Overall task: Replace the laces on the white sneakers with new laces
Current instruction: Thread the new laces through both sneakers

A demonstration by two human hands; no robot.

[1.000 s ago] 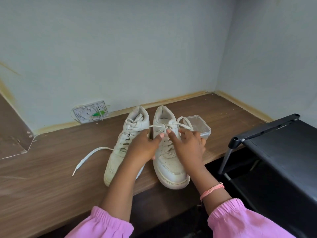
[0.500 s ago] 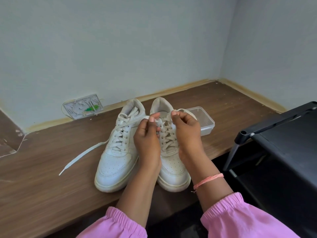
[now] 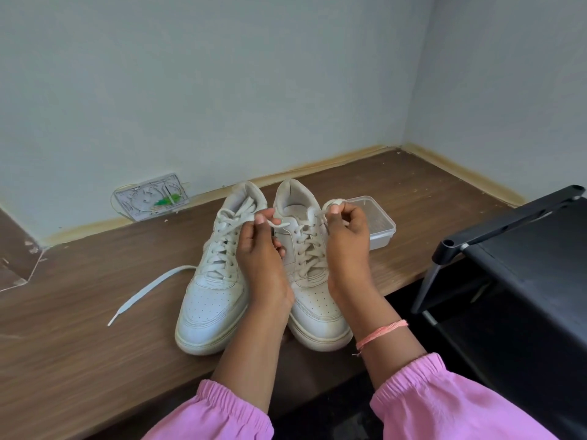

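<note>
Two white sneakers stand side by side on a wooden shelf (image 3: 79, 328), toes toward me. The left sneaker (image 3: 212, 293) is laced, and one long lace end (image 3: 149, 287) trails from it across the wood to the left. The right sneaker (image 3: 313, 300) is laced too. My left hand (image 3: 263, 258) pinches one end of the right sneaker's lace (image 3: 279, 224) above its tongue. My right hand (image 3: 346, 246) pinches the other end, looped over a fingertip. Both hands hide parts of the right sneaker's sides.
A clear plastic container (image 3: 378, 227) sits just behind my right hand. A broken wall socket plate (image 3: 151, 196) is at the back left. A black rack (image 3: 524, 281) stands to the right, beyond the shelf's edge. Walls close the back and right.
My hands rose from the right sneaker's tongue and moved apart, each drawing a lace end outward. The view has shifted closer and lower.
</note>
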